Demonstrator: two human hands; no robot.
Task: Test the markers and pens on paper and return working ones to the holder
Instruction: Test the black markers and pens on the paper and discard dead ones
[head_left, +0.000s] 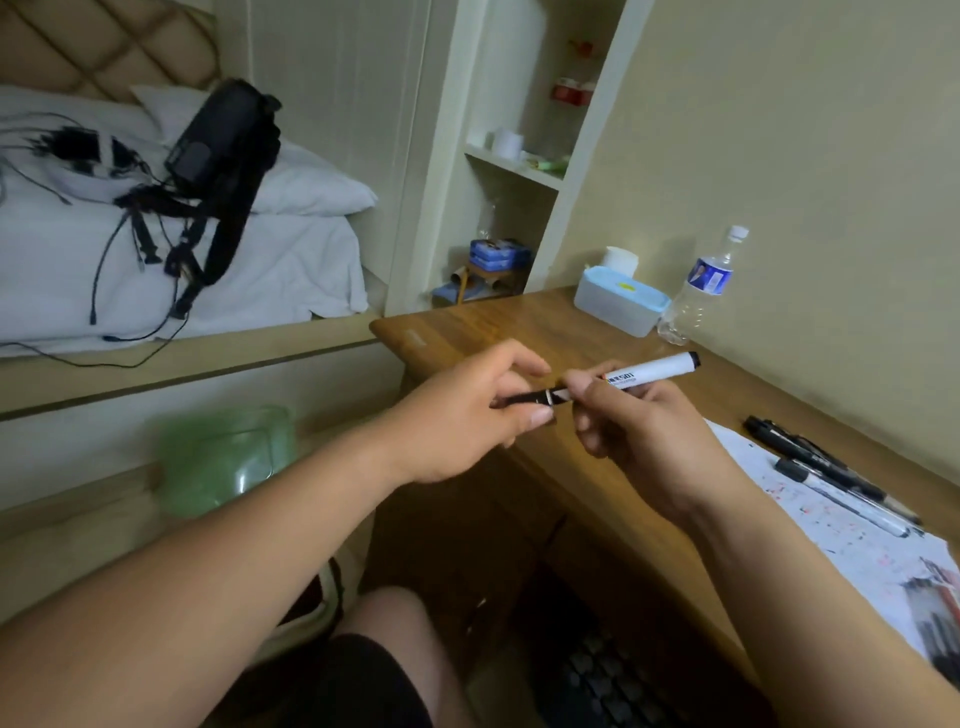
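White marker (649, 371) with black ends is up in the air over the near edge of the bench (493, 322), held between both hands and well clear of the paper. The right hand (639, 431) has its fingers (584, 387) curled round the white barrel. The left hand (457, 421) is pinching the black end that sticks out toward it, thumb underneath, fingers on top. Can't really tell if that black bit is a cap that's fully seated or half off, it's too blurry. Off to the right the paper (857, 551) lies flat on the bench, covered in little red and dark scribbles, with a few pens (826, 465) lying side by side across its far corner. Further back by the wall there's a blue-lidded tissue box (621, 304) with a clear water bottle (701, 286) just beside it. The bed (208, 260) on the left has a black bag (223, 135) and a tangle of cables (78, 143) on it.
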